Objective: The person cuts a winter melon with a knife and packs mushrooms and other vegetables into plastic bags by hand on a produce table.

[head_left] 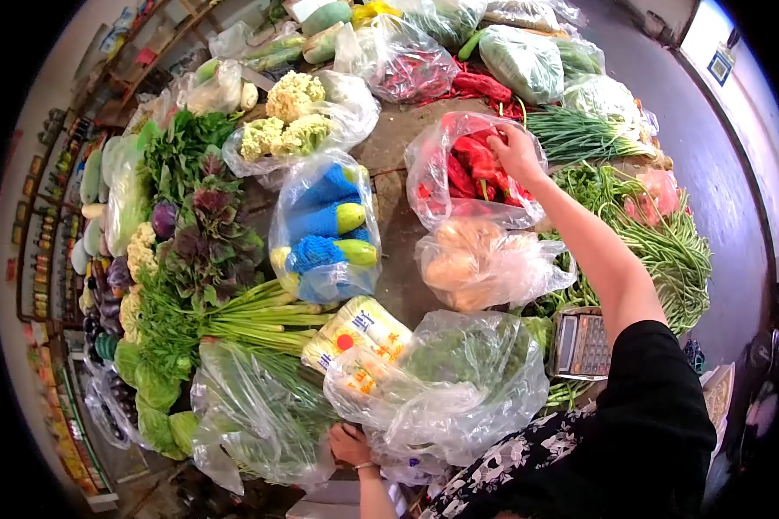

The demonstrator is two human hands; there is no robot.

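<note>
My right hand (517,151) reaches into an open clear plastic bag (420,164) of red peppers (469,160). Its fingers are closed on a pepper at the top of the pile, though the fingertips are partly hidden. Down at the near edge, my left hand (350,445) rests between two clear bags, holding nothing that I can make out, its fingers slightly bent and apart. Leafy greens fill the bag (264,415) on its left, and more greens lie inside the larger bag (467,372) on its right.
A bag of round tan produce (463,264) sits below the peppers. Blue-netted green vegetables (325,216) and cauliflower (294,95) lie left of centre. Long beans (666,259) and a calculator (580,342) are at right. Leafy greens (186,160) and cabbages (157,385) line the left side.
</note>
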